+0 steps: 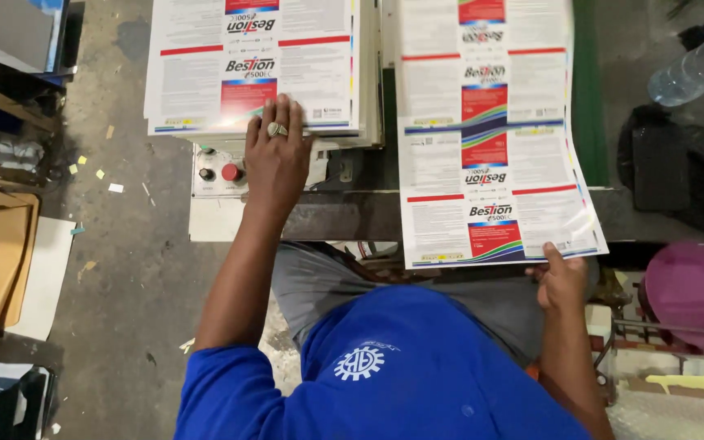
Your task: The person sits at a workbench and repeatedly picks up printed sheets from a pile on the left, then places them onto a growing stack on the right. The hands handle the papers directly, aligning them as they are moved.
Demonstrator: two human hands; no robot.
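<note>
White printed label sheets with red-blue bands (right) lie beside a matching stack.

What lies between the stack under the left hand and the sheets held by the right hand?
In the head view, a narrow dark gap of machine surface separates the printed stack under the left hand from the sheets the right hand grips.

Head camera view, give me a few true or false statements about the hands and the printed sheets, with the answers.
1. The left hand rests flat on the stack of printed sheets. True.
2. The right hand holds a plastic bottle. False: it grips the near edge of the long printed sheet; the bottle lies apart at the far right.
3. A ring is on the left hand. True.
4. The push button beside the left hand is green. False: it is red.
</note>
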